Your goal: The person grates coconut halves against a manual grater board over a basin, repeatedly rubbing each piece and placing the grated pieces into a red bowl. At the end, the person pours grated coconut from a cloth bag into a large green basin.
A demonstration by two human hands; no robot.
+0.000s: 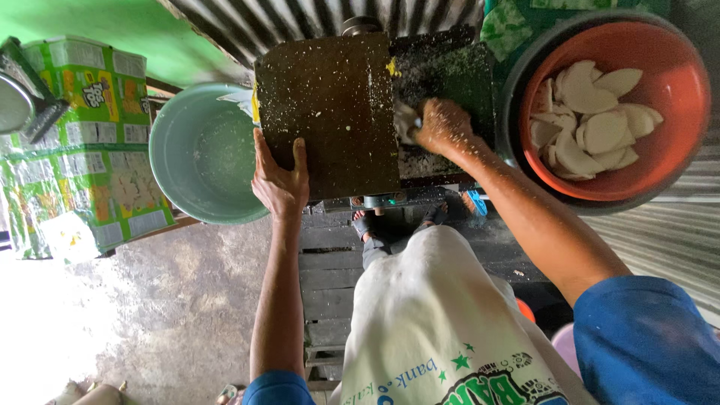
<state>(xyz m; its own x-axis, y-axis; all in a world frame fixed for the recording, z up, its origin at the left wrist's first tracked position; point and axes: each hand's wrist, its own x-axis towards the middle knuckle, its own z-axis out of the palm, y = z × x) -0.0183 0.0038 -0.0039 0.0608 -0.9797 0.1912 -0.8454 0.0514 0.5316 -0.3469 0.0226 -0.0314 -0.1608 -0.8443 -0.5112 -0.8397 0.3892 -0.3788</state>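
The left hand (pixel 280 180) lies open, steadying the dark grater housing (pixel 330 105), while the right hand (pixel 444 126) grips a white piece (pixel 406 122) (likely coconut) against the blade, apparently mid-grating, needing steady pressure.

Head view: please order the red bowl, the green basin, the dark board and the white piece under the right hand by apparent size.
1. Red bowl
2. Dark board and green basin: look alike, and the board covers part of the basin, so unranked
3. White piece, smallest
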